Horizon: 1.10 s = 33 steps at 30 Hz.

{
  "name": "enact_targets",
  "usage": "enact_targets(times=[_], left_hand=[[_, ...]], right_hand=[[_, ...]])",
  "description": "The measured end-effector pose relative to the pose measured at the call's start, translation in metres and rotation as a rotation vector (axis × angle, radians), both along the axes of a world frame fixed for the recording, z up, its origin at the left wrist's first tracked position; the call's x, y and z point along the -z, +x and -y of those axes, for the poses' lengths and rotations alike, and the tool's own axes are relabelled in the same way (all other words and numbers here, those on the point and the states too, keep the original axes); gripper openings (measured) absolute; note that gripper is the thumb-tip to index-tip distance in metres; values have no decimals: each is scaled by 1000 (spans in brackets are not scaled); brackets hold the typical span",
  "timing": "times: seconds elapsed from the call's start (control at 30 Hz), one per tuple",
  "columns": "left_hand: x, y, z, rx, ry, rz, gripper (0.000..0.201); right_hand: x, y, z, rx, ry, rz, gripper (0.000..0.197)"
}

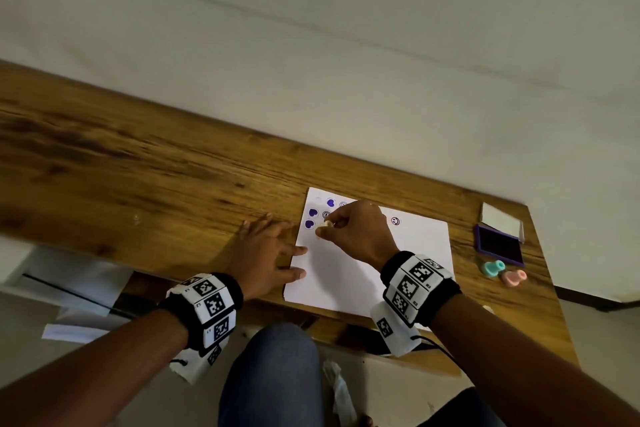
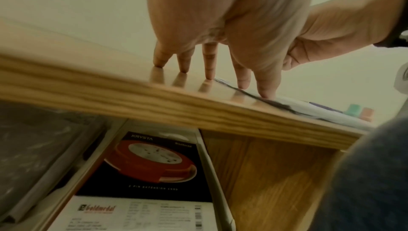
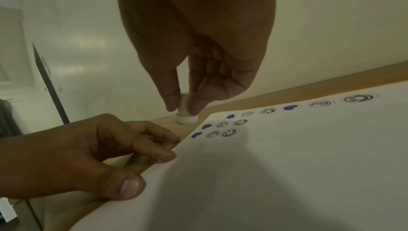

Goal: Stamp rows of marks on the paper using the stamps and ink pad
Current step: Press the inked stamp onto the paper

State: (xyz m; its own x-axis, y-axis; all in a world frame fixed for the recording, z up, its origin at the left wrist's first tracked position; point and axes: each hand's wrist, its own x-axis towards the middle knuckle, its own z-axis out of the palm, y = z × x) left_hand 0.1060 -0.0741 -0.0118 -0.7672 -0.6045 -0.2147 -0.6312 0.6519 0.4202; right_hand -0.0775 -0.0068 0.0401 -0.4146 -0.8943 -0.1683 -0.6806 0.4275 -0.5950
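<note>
The right hand (image 1: pixel 360 232) pinches a small pale stamp (image 3: pixel 185 115) by its narrow handle between thumb and fingertips, its round base turned downward; the pinch high on the handle leaves the base free to meet the sheet squarely. In the head view the stamp is over the paper (image 1: pixel 408 253), just below the printed marks (image 3: pixel 220 128); whether the base touches the sheet cannot be told.

The left hand (image 1: pixel 268 253) lies flat with fingers spread and straight, gripping nothing. Its thumb and forefinger rest on the near left edge of the paper and the other fingertips on the table (image 1: pixel 138 163), apparently to stop the sheet from sliding under the press.

Beyond the right-hand fingertips run the marks: purple hearts nearest the left hand, then ringed faces, with one row extending away to the right. The lower part of the sheet, beneath the right wrist, is unmarked, so the task appears partly done.

Well to the right of the right hand stands the open ink pad (image 1: pixel 500 248), with a teal stamp (image 1: pixel 494 269) and a pink stamp (image 1: pixel 514 277) just nearer, within easy reach of that hand.
</note>
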Motion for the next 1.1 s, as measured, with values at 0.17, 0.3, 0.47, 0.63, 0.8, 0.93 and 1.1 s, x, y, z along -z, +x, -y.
enact_targets(times=[0.17, 0.3, 0.47, 0.63, 0.8, 0.93, 1.1], left_hand=[[0, 0, -1, -9, 10, -30, 44], [3, 2, 0, 7, 5, -27, 45], [3, 2, 0, 10, 6, -24, 44], [-1, 1, -3, -6, 4, -18, 41], [-2, 2, -2, -6, 24, -28, 41], [0, 3, -2, -15, 34, -45, 39], [1, 2, -3, -27, 38, -52, 36]], right_hand=[[4, 4, 7, -30, 16, -28, 24], [9, 6, 12, -64, 52, -67, 28], [15, 11, 16, -96, 88, -89, 30], [21, 14, 16, -117, 96, -114, 32], [22, 20, 21, -143, 99, -172, 28], [19, 21, 34, -160, 168, -221, 30], [18, 21, 42, -187, 215, -273, 36]])
